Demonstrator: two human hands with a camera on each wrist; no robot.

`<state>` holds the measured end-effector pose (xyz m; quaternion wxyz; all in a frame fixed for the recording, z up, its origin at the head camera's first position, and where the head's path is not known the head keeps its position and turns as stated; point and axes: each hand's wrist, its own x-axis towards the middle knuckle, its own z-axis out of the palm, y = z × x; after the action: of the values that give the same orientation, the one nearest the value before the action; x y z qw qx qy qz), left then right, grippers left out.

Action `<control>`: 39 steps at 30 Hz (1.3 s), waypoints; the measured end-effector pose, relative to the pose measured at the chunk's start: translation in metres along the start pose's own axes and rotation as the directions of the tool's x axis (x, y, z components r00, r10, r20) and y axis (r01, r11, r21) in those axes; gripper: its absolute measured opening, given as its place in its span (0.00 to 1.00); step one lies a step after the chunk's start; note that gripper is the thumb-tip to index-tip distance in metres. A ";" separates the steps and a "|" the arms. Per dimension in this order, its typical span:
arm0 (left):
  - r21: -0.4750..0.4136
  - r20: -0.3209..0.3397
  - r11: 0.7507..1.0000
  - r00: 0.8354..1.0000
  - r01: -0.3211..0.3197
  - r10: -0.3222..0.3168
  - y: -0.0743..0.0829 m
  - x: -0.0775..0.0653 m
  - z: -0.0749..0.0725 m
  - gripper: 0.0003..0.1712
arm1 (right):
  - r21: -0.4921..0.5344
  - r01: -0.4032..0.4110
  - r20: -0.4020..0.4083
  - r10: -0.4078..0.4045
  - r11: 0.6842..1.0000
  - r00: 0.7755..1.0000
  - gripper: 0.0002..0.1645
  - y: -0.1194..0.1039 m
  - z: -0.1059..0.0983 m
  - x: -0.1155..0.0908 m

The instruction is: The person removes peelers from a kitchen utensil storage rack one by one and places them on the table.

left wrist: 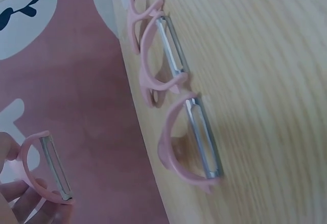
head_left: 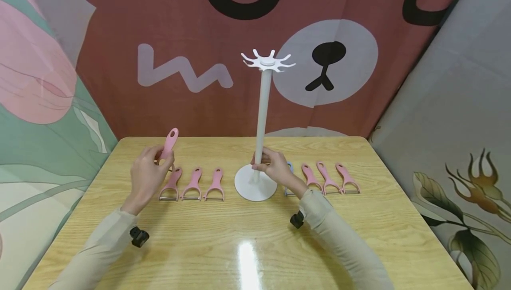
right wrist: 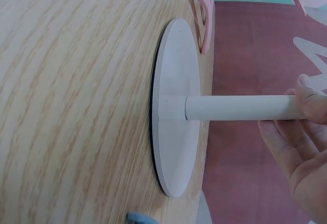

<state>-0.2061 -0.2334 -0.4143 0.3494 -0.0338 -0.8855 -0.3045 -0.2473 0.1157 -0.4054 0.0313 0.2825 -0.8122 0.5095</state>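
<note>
My left hand holds a pink Y-shaped peeler above the table, its handle pointing up and away. In the left wrist view that peeler's blade shows beyond the fingers. With my right hand I grip the lower pole of a white stand. The stand is upright on a round white base, and a ring of hooks tops it, with nothing hanging there. Between the hands, three pink peelers lie in a row, handles away from me.
Right of the stand lie three more pink peelers and a blue peeler, partly hidden by my right hand and wrist. The wooden table ends at a curtain with a bear print. Printed cloth hangs at the right side.
</note>
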 end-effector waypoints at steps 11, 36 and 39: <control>0.076 0.114 0.997 0.993 0.027 -0.035 -0.009 -0.009 -0.005 0.18 | 0.007 0.016 0.005 -0.016 1.000 1.000 0.11 -0.001 -0.001 0.002; 0.168 0.246 0.982 0.962 0.081 -0.122 -0.031 -0.016 -0.016 0.17 | 0.001 -0.006 0.013 0.006 1.000 1.000 0.11 -0.002 -0.002 0.000; 0.184 0.274 0.978 0.950 0.099 -0.148 -0.034 -0.018 -0.016 0.18 | 0.006 -0.008 0.014 0.008 1.000 1.000 0.11 -0.002 -0.001 0.000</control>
<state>-0.1924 -0.2672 -0.4346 0.1996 0.0077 -0.9495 -0.2418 -0.2469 0.1161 -0.4030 0.0225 0.2828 -0.8119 0.5102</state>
